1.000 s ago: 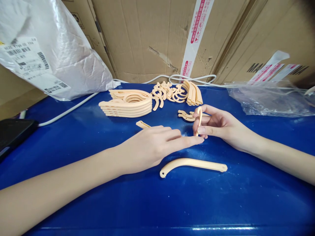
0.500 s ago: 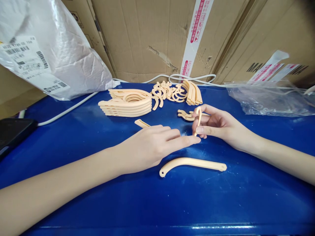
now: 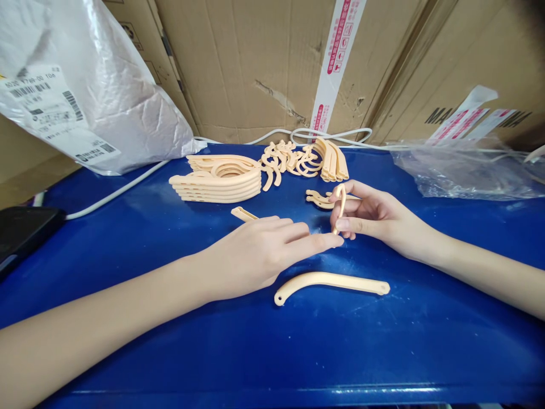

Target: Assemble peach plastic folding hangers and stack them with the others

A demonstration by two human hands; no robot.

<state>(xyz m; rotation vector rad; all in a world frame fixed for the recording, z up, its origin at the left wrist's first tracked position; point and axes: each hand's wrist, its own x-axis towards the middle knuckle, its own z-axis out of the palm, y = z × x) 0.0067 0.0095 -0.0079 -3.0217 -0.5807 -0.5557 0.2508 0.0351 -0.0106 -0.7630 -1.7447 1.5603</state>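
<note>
My right hand (image 3: 374,218) pinches a small peach plastic hook piece (image 3: 339,207) upright between thumb and fingers. My left hand (image 3: 259,253) lies over a second peach plastic arm, whose end (image 3: 242,213) sticks out behind the knuckles; its forefinger stretches to the lower tip of the hook piece. A long curved peach plastic arm (image 3: 330,282) lies loose on the blue table (image 3: 128,244) just in front of both hands. Two more small hooks (image 3: 318,199) lie behind my right hand.
A stack of curved peach arms (image 3: 217,182) sits at the back centre, with a heap of small hooks (image 3: 289,159) and another bundle of arms (image 3: 334,161) beside it. A white mailer bag (image 3: 85,85), a white cable (image 3: 114,192), a clear plastic bag (image 3: 464,170), a black device (image 3: 21,227) and cardboard boxes (image 3: 264,62) surround the table.
Nothing has visibly changed beyond a slight shift of the view; both hands keep their hold.
</note>
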